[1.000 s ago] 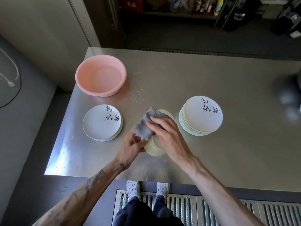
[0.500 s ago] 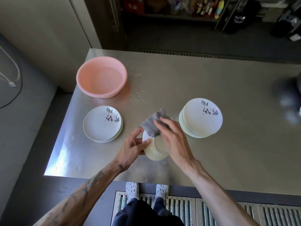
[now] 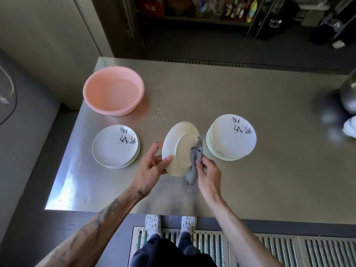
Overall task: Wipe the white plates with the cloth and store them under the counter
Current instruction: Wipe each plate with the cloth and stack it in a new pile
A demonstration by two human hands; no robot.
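My left hand (image 3: 152,166) grips a white plate (image 3: 179,143) by its left rim, tilted with its underside facing me, above the steel counter (image 3: 250,180). My right hand (image 3: 209,172) pinches a grey cloth (image 3: 195,160) against the plate's right side; the cloth's tail hangs below the rim. A low stack of white plates (image 3: 115,146) with painted marks sits to the left. A taller stack of the same plates (image 3: 231,137) sits to the right.
A pink basin (image 3: 113,89) stands at the counter's back left, with water drops beside it. Blurred dark objects (image 3: 344,105) sit at the right edge. Shelves with bottles (image 3: 231,6) stand beyond the counter. A metal floor grate (image 3: 250,251) lies below my feet.
The plate has been turned over and tilted up, its underside now facing me. My right hand slid the cloth from the plate's top down to its right side.
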